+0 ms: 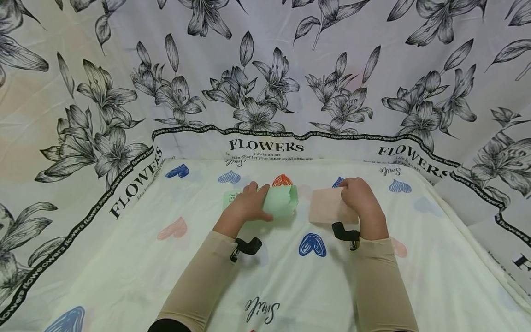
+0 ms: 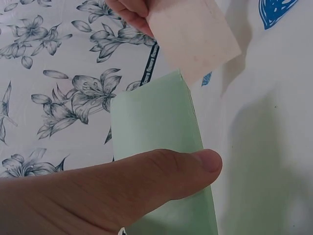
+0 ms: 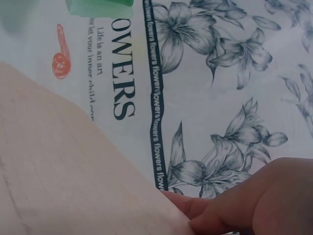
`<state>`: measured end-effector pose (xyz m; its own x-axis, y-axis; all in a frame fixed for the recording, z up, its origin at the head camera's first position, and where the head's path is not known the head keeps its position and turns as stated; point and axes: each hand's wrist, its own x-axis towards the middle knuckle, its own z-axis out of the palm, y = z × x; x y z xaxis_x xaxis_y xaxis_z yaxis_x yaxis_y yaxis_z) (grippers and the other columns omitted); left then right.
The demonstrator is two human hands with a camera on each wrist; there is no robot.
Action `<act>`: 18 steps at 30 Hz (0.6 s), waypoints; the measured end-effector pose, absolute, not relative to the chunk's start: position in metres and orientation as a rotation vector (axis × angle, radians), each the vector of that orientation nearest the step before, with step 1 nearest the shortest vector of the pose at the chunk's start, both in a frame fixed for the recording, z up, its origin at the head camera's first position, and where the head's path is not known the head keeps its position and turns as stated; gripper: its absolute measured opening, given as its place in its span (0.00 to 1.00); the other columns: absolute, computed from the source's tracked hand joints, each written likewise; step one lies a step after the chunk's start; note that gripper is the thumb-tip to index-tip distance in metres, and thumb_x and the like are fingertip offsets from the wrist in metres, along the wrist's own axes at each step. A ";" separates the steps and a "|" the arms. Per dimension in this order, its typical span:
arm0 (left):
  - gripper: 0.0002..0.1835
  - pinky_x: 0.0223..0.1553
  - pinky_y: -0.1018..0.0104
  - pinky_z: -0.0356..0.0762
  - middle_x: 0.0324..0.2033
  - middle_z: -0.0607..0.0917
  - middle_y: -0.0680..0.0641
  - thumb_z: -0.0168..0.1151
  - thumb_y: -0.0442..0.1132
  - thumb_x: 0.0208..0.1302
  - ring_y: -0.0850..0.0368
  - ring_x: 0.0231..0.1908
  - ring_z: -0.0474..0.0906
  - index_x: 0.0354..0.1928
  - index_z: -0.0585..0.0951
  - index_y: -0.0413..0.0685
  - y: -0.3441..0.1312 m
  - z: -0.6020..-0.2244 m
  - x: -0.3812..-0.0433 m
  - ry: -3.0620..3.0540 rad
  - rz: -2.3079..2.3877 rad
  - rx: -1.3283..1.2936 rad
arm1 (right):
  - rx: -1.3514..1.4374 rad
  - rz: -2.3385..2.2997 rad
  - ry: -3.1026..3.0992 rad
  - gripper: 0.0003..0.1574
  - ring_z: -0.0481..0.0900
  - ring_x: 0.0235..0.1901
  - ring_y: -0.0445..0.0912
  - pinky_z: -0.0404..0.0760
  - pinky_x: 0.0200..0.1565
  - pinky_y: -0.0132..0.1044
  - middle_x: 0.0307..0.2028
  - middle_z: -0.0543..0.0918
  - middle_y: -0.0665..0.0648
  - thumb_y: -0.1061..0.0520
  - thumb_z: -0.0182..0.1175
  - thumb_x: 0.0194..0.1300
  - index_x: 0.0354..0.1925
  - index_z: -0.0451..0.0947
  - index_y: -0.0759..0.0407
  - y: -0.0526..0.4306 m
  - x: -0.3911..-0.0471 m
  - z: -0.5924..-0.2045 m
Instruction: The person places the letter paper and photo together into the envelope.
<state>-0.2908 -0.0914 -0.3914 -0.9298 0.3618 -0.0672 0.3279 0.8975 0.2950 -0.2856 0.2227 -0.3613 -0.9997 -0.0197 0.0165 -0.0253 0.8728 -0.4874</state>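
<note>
A flat, light green paper packet [image 1: 280, 201], its right end gaping with an uneven edge, is gripped by my left hand [image 1: 245, 206]. In the left wrist view the thumb [image 2: 195, 164] lies across the packet's broad green face [image 2: 151, 122]. A small printed label [image 1: 233, 196] shows on its left part. My right hand [image 1: 362, 198] pinches a thin, pale peach sheet [image 1: 329, 206] by its right edge, between thumb and fingers. The sheet is a short way right of the packet's open end, apart from it. The right wrist view has the sheet [image 3: 63, 166] slanting across its lower left.
Under both hands spreads a pale cloth [image 1: 174, 276] printed with hearts and "Smile" lettering. A white curtain [image 1: 257, 83] with black lilies rises behind and on both sides, a black "flowers" band [image 1: 265, 133] running along it. Dark camera mounts [image 1: 249, 246] sit at the wrists.
</note>
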 end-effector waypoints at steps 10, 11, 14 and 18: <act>0.56 0.55 0.44 0.75 0.63 0.66 0.36 0.77 0.58 0.53 0.42 0.58 0.66 0.79 0.60 0.48 -0.092 -0.392 -0.291 2.945 0.425 0.544 | -0.052 0.894 -2.984 0.30 0.72 0.53 0.64 0.73 0.59 0.60 0.60 0.69 0.77 0.62 0.42 0.70 0.65 0.71 0.74 0.225 -0.286 -0.362; 0.56 0.55 0.44 0.75 0.63 0.66 0.36 0.77 0.58 0.53 0.42 0.58 0.66 0.80 0.60 0.48 -0.092 -0.392 -0.291 2.946 0.424 0.544 | -0.056 0.915 -2.979 0.31 0.71 0.53 0.64 0.72 0.59 0.61 0.60 0.69 0.77 0.62 0.44 0.69 0.66 0.69 0.74 0.226 -0.286 -0.362; 0.56 0.55 0.44 0.75 0.63 0.66 0.36 0.77 0.58 0.53 0.42 0.58 0.66 0.80 0.60 0.48 -0.092 -0.392 -0.291 2.943 0.422 0.541 | -0.071 0.979 -2.950 0.36 0.71 0.54 0.64 0.71 0.60 0.61 0.62 0.69 0.77 0.63 0.50 0.65 0.70 0.64 0.72 0.227 -0.287 -0.361; 0.57 0.55 0.44 0.75 0.63 0.66 0.36 0.78 0.58 0.53 0.42 0.59 0.66 0.80 0.59 0.48 -0.092 -0.392 -0.291 2.940 0.418 0.540 | -0.107 1.047 -2.886 0.43 0.71 0.58 0.66 0.71 0.61 0.61 0.64 0.70 0.77 0.63 0.54 0.63 0.74 0.58 0.69 0.228 -0.288 -0.359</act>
<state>-0.2914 -0.0921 -0.3922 -0.9287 0.3642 -0.0701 0.3302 0.8980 0.2909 -0.2876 0.2280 -0.3594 -0.9952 0.0892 0.0413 0.0420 0.7657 -0.6418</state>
